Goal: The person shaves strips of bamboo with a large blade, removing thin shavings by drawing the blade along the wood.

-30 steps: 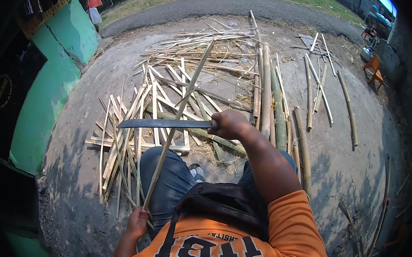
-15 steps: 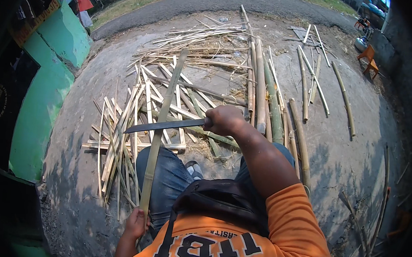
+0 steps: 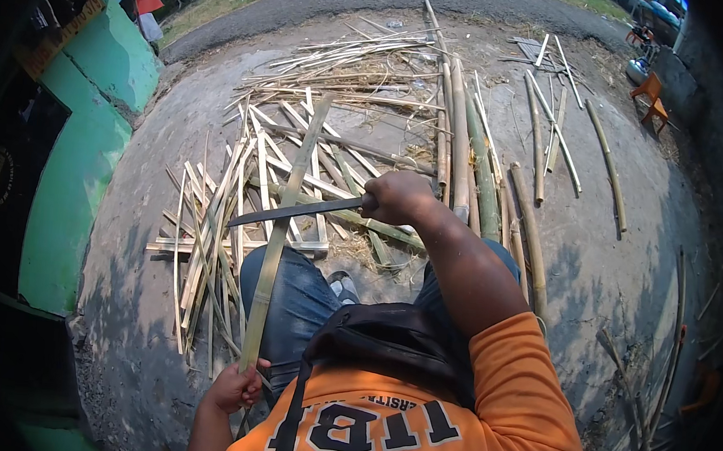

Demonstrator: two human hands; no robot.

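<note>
My right hand (image 3: 400,198) is closed round the handle of a machete (image 3: 300,209). The long dark blade points left and crosses a flat bamboo strip (image 3: 267,278) at about its middle. My left hand (image 3: 237,384) grips the strip's near end, low beside my left thigh. From there the strip rises away from me, tilted a little to the right, its far end over the pile of split bamboo. Pale split bamboo pieces (image 3: 200,256) lie in a loose heap beyond and left of my knees.
Thick bamboo poles (image 3: 459,148) lie lengthwise ahead, right of centre. Thin bamboo strips (image 3: 339,60) are heaped farther off. More poles (image 3: 607,167) lie on the concrete to the right. A green wall (image 3: 74,205) stands at the left, an orange chair (image 3: 651,99) at far right.
My right hand and the machete have shifted slightly up and right. The bamboo strip's far end has moved slightly right, while my left hand keeps hold of its near end.
</note>
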